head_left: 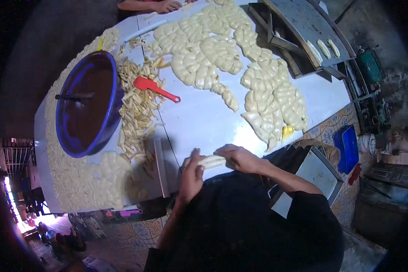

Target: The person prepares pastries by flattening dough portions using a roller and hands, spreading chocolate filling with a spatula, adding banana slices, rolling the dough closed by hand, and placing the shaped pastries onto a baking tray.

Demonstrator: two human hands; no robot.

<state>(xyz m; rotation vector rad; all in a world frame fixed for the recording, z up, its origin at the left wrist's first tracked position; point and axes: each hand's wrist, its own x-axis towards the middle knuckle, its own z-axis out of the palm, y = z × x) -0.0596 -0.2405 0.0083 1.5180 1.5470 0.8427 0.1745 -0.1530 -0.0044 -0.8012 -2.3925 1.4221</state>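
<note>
A short, pale dough roll (212,161) lies lengthwise between my hands at the near edge of the white table (204,118). My left hand (192,176) closes on its left end, thumb and fingers bent around it. At the other end, the fingers of my right hand (241,158) press the dough. Several soft dough pieces (276,97) lie pressed side by side beyond my hands. To the left, pale cut strips (138,104) are heaped, with a red spatula (156,88) resting across them. A flat bar (161,167) lies beside my left hand.
A blue basin (115,106) of brown filling stands at the left, a dark handle in it, more dough pieces (86,181) around it. Three dough rolls (323,48) sit on a metal tray (299,22) at far right. Another person's hand (167,6) is at the far edge.
</note>
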